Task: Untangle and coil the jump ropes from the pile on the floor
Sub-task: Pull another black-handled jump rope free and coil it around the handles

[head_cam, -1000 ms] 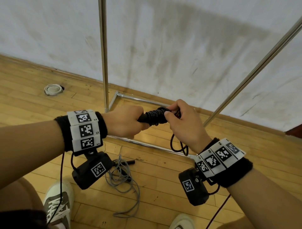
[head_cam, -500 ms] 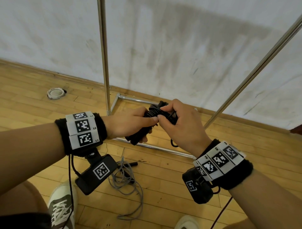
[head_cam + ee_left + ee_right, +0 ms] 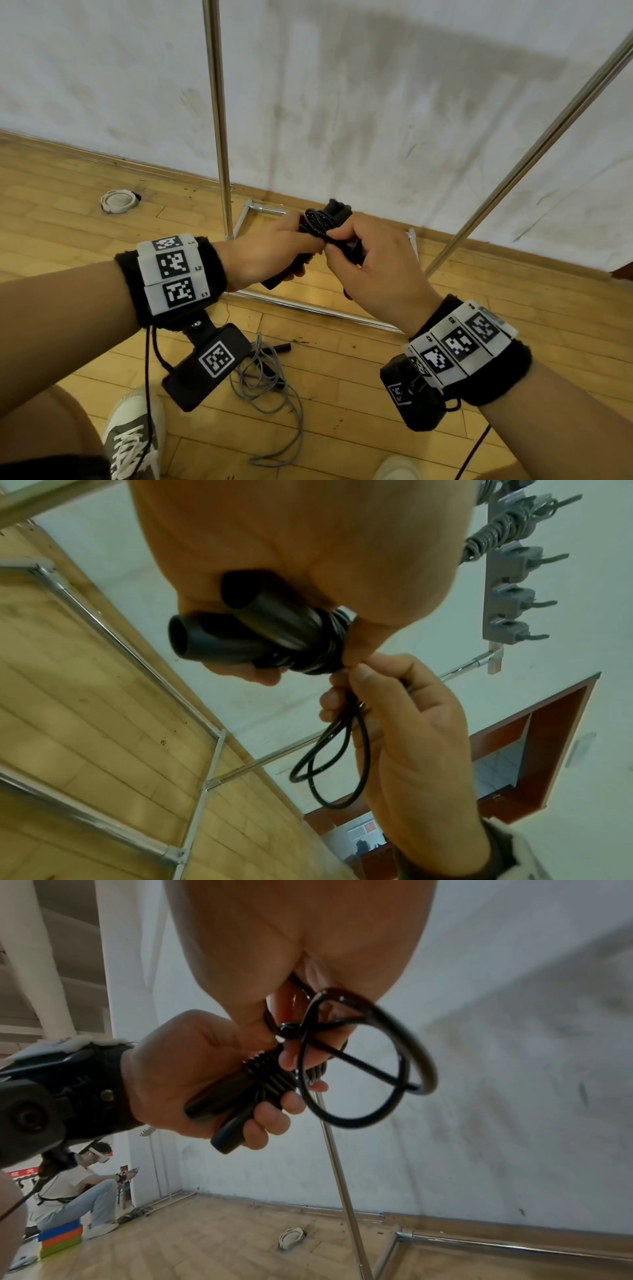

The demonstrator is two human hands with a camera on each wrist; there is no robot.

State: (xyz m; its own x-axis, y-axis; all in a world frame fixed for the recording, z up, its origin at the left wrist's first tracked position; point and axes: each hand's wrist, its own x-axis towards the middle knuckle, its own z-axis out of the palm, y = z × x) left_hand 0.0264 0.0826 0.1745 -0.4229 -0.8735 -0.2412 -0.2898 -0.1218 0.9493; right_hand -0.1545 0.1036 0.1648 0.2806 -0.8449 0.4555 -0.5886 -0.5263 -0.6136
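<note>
- Nearest you, by your shoes, the grey jump rope lies in a loose tangle on the wooden floor;
- Above it, your left hand is curled around the two handles of the black jump rope, held side by side with cord wound about them; the bundle is held in the air, clear of the floor;
- Your right hand meets it, thumb and forefinger pinching the cord at the wraps; spare loops hang from that hand;
- Beyond your hands stands the metal rack against the stained white wall; a white ring lies on the floor near the skirting.
</note>
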